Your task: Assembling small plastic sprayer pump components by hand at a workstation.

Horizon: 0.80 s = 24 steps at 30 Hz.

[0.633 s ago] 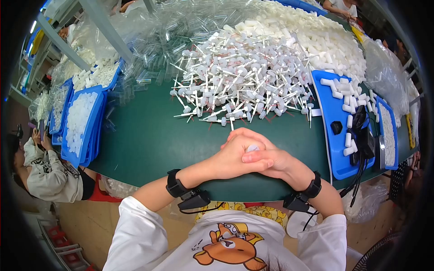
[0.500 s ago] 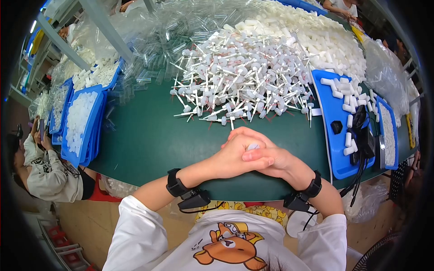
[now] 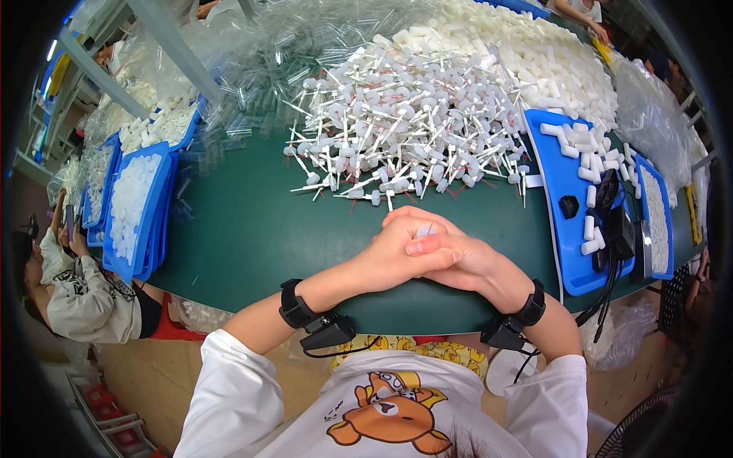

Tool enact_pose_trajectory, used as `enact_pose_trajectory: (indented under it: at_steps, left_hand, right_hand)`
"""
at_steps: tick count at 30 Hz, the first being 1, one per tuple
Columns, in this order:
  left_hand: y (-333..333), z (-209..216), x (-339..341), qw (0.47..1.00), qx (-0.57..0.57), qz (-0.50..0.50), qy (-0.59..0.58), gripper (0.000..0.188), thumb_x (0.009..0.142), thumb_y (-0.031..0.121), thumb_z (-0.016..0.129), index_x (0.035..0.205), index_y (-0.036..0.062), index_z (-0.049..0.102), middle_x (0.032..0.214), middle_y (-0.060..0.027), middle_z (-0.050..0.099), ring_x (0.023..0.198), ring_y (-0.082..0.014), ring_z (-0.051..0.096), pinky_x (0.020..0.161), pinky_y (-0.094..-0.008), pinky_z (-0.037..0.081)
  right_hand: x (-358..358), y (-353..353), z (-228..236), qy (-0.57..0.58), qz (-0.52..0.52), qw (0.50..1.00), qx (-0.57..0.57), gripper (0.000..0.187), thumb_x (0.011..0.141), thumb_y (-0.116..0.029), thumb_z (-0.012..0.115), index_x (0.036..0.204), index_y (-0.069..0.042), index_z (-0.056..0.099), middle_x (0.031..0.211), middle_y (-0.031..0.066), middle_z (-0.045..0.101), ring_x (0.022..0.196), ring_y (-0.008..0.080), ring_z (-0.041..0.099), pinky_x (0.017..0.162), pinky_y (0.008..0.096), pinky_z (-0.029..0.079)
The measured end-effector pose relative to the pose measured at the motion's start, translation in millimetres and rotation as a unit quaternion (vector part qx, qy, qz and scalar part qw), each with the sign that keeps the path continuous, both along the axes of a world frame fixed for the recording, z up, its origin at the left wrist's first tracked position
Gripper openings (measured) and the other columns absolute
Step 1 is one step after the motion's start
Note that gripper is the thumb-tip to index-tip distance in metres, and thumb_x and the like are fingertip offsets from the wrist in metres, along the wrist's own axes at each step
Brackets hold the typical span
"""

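My left hand (image 3: 387,256) and my right hand (image 3: 469,263) are clasped together above the table, near the front edge of a large pile. The fingers of both are closed and pressed together, the right thumb lying across the front. Between them shows a small bit of a whitish piece (image 3: 424,230); most of it is hidden, so I cannot tell its full shape. Just beyond the hands spreads the pile of white stick pieces with round pale caps and thin red strands (image 3: 412,122). A white stick (image 3: 390,200) shows right behind the left hand.
Blue trays (image 3: 137,263) of pale caps stand at the left. A blue tray (image 3: 576,281) at the right holds white cylinders, a black device (image 3: 620,237) and cables. Behind lie clear tubes (image 3: 267,76) and heaped white cylinders (image 3: 527,57). A person (image 3: 92,298) sits at far left.
My hands stay clasped around the whitish piece with only a slight shift of the fingers. The view has tilted a little, and the table appears slightly higher.
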State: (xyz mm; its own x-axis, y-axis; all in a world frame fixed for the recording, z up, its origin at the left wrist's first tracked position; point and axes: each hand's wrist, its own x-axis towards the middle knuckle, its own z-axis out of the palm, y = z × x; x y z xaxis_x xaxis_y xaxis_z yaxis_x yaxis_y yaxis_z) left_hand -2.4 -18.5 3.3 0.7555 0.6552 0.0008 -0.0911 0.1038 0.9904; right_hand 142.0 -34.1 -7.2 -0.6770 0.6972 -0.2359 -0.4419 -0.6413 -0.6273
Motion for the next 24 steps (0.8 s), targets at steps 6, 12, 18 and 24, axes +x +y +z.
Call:
enact_pose_trajectory:
  at_steps: [6, 12, 18, 24]
  left_hand:
    - [4.9, -15.5, -1.7, 1.0, -0.014, 0.012, -0.013, 0.013, 0.087, 0.018, 0.057, 0.086, 0.0068, 0.05, 0.072, 0.0024, 0.048, 0.062, -0.0053, 0.044, 0.054, -0.0199, 0.035]
    - [5.8, -14.2, 3.0, 0.974, -0.186, -0.035, -0.125, 0.017, 0.096, 0.023, 0.039, 0.099, 0.007, 0.044, 0.081, -0.0044, 0.05, 0.072, -0.0136, 0.049, 0.067, -0.0267, 0.04]
    - [2.6, -9.3, 3.0, 0.989, -0.126, -0.017, -0.078, 0.015, 0.097, 0.022, 0.04, 0.101, 0.0075, 0.041, 0.078, -0.0032, 0.048, 0.066, -0.0102, 0.047, 0.059, -0.0242, 0.038]
    - [4.3, -12.8, 1.2, 0.983, -0.142, -0.048, -0.102, 0.022, 0.096, 0.028, 0.041, 0.099, 0.0067, 0.036, 0.075, -0.0019, 0.043, 0.062, -0.01, 0.041, 0.054, -0.023, 0.036]
  right_hand:
    - [6.2, 9.2, -6.5, 0.008, -0.004, 1.0, -0.008, 0.051, 0.088, -0.042, 0.047, 0.12, -0.002, 0.043, 0.107, 0.0139, 0.051, 0.092, 0.0178, 0.056, 0.075, 0.0293, 0.05]
    - [19.1, 19.6, 0.4, 0.052, -0.009, 0.999, -0.005, 0.057, 0.091, -0.044, 0.04, 0.122, 0.003, 0.045, 0.105, 0.0165, 0.059, 0.073, 0.0168, 0.062, 0.054, 0.032, 0.052]
    - [14.0, 17.9, 4.2, 0.0, 0.008, 0.999, 0.049, 0.063, 0.089, -0.05, 0.039, 0.123, 0.003, 0.041, 0.124, 0.0309, 0.044, 0.094, 0.0284, 0.062, 0.054, 0.0271, 0.057]
    - [9.4, 11.2, -17.7, 0.019, 0.006, 1.0, -0.009, 0.058, 0.09, -0.045, 0.04, 0.124, 0.002, 0.041, 0.123, 0.0281, 0.046, 0.095, 0.027, 0.061, 0.059, 0.0261, 0.056]
